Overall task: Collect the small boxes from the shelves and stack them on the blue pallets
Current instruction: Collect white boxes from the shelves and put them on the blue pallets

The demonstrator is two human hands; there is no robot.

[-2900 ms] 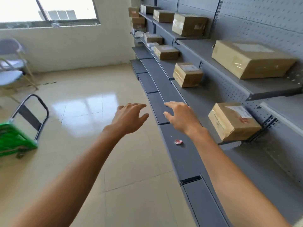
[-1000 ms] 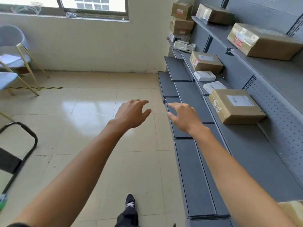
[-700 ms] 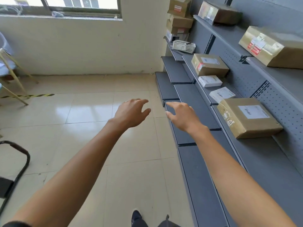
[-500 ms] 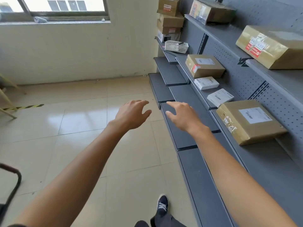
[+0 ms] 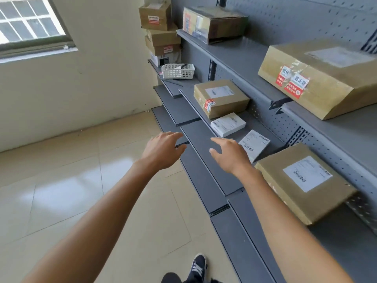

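Nothing has yet been collected as far as can be seen: both hands are held out empty, and no blue pallets are in view, so the gathering and all the stacking are judged to remain. The left hand [image 5: 163, 150] is spread over the floor beside the shelf edge, its fingers [image 5: 173, 136] loosely extended and holding nothing; the right hand [image 5: 228, 155] is likewise released, its fingers [image 5: 219, 140] straight above the grey shelf [image 5: 206, 139]. Just beyond the right fingertips a small white box [image 5: 228, 124] lies flat, and just to their right a second white labelled box [image 5: 254, 145] lies tilted. Further beyond, a brown taped carton [image 5: 221, 98] is seen, and behind the right wrist a larger brown carton [image 5: 304, 182] with a white label.
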